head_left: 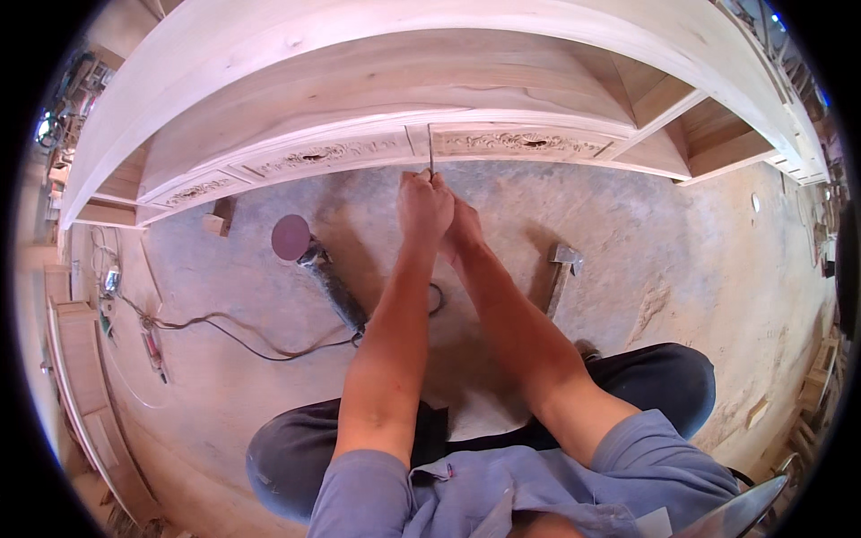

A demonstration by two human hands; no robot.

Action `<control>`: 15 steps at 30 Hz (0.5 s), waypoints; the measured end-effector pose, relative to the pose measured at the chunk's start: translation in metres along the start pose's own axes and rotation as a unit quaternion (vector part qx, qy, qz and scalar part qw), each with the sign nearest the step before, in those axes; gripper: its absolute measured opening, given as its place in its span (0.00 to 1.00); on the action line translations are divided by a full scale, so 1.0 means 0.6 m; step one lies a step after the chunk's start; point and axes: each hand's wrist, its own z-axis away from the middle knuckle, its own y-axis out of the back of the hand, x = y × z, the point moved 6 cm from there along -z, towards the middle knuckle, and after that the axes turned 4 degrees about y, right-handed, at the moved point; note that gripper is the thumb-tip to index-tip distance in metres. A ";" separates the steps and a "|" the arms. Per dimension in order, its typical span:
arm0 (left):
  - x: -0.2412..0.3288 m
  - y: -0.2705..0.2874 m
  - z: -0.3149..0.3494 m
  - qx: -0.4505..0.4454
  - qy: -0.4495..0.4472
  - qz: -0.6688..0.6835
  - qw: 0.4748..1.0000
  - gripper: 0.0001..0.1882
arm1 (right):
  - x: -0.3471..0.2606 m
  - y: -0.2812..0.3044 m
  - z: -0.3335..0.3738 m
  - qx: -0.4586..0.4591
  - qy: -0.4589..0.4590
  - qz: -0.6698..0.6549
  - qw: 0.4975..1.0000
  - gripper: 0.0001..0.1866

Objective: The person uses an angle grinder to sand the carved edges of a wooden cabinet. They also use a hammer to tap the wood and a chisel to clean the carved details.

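A thin tool (431,158) meets the edge of a carved panel (520,143), where a slip could mar the wood.
The left hand (425,210) is curled tight around the tool; the right hand (463,224) presses against it, its fingers hidden, so I cannot tell its grip. The narrow shaft points away from the person, along the panel's left edge. Uneven or slanted force could make the tip skid, gouging the carving or splintering the pale frame (418,140).
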 end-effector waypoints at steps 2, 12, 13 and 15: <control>0.003 -0.004 0.009 -0.006 0.016 0.002 1.000 0.16 | 0.026 0.005 -0.011 -0.019 -0.043 -0.201 0.978 0.19; -0.016 -0.011 -0.001 0.039 -0.019 0.003 0.999 0.15 | 0.031 -0.014 -0.006 -0.020 -0.098 -0.366 0.925 0.17; -0.013 -0.011 -0.004 0.031 -0.029 -0.001 0.999 0.15 | 0.035 -0.013 -0.012 -0.035 -0.094 -0.388 0.916 0.17; -0.005 -0.013 -0.011 0.016 -0.036 -0.015 0.999 0.15 | 0.063 -0.006 -0.038 -0.066 -0.082 -0.432 0.896 0.17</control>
